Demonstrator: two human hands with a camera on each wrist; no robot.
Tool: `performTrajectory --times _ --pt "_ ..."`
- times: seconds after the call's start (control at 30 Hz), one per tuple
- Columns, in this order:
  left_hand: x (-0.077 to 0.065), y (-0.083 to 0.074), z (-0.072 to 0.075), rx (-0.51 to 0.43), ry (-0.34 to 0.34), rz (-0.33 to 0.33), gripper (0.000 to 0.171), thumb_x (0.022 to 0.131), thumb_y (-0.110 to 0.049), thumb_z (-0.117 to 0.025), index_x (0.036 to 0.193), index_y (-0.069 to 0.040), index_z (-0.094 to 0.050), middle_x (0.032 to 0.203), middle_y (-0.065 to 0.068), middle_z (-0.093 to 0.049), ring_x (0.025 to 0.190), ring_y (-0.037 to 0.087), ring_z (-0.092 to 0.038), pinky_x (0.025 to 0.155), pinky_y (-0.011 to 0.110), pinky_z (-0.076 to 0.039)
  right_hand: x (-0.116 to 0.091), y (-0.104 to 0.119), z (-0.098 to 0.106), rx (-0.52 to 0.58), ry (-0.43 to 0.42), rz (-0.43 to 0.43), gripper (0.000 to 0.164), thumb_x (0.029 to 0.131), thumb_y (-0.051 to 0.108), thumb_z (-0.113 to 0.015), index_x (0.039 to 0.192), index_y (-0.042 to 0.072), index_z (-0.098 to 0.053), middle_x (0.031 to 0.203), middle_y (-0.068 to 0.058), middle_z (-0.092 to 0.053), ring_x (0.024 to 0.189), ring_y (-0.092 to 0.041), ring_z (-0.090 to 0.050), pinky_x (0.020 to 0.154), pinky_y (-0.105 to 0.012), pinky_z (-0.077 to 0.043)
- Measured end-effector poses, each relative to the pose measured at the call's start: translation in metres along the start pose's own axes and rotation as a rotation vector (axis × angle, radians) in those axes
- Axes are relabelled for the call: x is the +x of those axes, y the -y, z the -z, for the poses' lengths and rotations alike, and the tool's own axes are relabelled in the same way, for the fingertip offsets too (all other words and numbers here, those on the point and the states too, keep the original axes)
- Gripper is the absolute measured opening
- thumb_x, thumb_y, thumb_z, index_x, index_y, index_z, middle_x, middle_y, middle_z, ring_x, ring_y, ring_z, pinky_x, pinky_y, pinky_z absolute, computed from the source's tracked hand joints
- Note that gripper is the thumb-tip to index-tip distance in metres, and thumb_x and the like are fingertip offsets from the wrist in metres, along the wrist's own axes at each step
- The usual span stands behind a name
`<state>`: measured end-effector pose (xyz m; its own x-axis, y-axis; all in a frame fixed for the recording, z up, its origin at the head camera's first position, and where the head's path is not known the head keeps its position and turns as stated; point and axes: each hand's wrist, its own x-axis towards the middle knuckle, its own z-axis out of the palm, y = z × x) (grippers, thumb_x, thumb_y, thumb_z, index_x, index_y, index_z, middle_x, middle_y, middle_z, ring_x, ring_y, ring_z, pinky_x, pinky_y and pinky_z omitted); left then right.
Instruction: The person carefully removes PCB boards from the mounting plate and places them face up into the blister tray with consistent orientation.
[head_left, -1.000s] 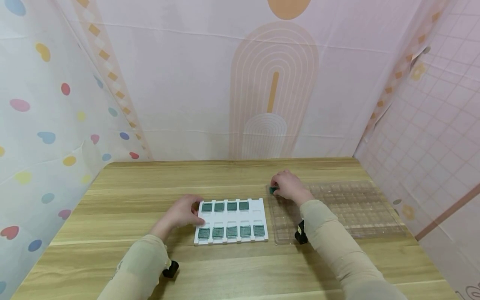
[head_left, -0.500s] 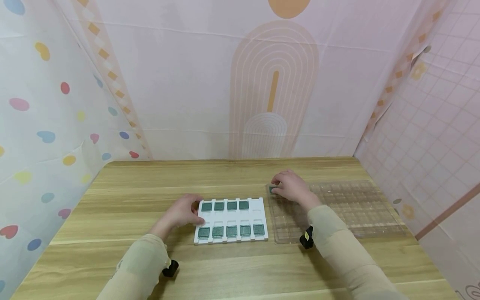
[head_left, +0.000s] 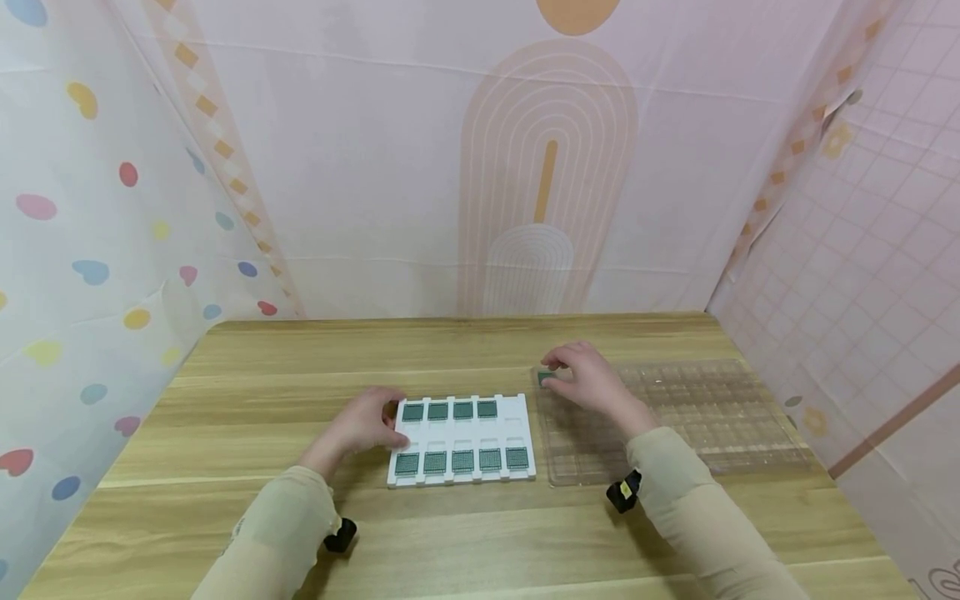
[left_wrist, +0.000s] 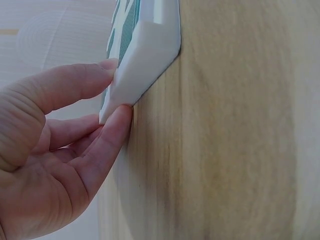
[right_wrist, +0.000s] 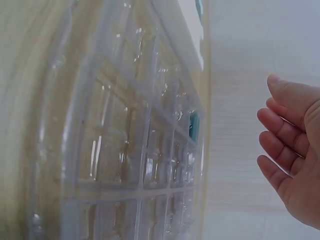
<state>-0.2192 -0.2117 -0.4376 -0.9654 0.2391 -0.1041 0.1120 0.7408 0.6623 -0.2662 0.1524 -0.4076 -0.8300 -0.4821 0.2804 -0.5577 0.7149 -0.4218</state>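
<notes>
My left hand [head_left: 363, 423] holds the left end of a white tray [head_left: 461, 434]. In the left wrist view, the thumb lies on its top edge and the fingertips press its side. Several small square green circuit boards [head_left: 462, 461] sit in the tray's two rows; the back row's right slot holds none. My right hand [head_left: 590, 381] hovers over the back left corner of a clear plastic compartment tray [head_left: 557, 467], fingers loosely bent and holding nothing. Just below its fingertips, one green circuit board [right_wrist: 194, 126] lies in that corner compartment, apart from the hand in the right wrist view.
The clear tray reaches far to the right, with rows of bare compartments [head_left: 720, 408]. Both trays lie on a wooden table [head_left: 450, 542], a narrow gap between them. Patterned curtains [head_left: 375, 167] hang behind and along both sides.
The right hand has let go of the green circuit board in the clear tray's corner compartment and lifted slightly to the right. The left hand and white tray stay in place.
</notes>
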Motion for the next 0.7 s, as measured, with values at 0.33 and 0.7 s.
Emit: performTrajectory --times 0.33,0.7 --pt "0.001 0.001 -0.001 0.004 -0.001 0.000 0.075 0.067 -0.005 -0.088 0.132 0.009 -0.054 0.117 0.018 -0.057 0.080 0.019 -0.055 0.072 0.035 -0.048 -0.013 0.011 0.001 0.099 -0.035 0.027 0.033 0.083 0.013 -0.080 0.112 0.002 -0.069 0.106 -0.006 -0.066 0.100 -0.023 -0.058 0.092 -0.043 -0.045" --pt "0.002 0.004 -0.001 0.004 -0.007 -0.008 0.075 0.067 -0.005 -0.088 0.132 0.009 -0.054 0.115 0.018 -0.057 0.079 0.019 -0.056 0.071 0.034 -0.048 -0.026 0.023 -0.004 0.091 -0.027 0.170 0.039 0.078 0.010 -0.083 0.112 0.001 -0.068 0.107 -0.007 -0.069 0.099 -0.024 -0.061 0.095 -0.046 -0.045"
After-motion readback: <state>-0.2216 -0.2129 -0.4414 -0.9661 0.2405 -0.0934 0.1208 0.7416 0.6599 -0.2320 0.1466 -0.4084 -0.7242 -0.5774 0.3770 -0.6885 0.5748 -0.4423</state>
